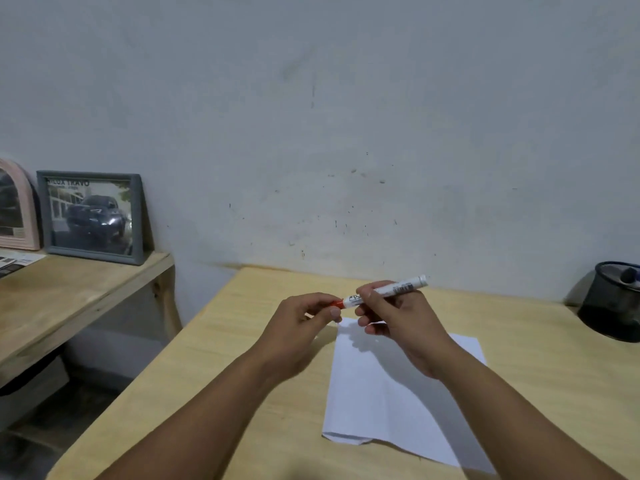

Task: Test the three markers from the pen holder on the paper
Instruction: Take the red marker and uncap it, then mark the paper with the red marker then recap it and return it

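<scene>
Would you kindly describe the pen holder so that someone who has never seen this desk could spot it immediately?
Start at the light wooden desk with the white paper lying on it, then follow its back edge along the wall to the far right. There stands the pen holder, a dark, round mesh cup with a blue-tipped marker poking out. It is the only black, upright container on the desk.

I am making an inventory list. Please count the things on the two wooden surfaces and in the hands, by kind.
Markers: 2, one in the hands, one in the pen holder
Pen holders: 1
Paper sheets: 1
Picture frames: 2, grey and pink
Printed leaflets: 1
Total: 7
</scene>
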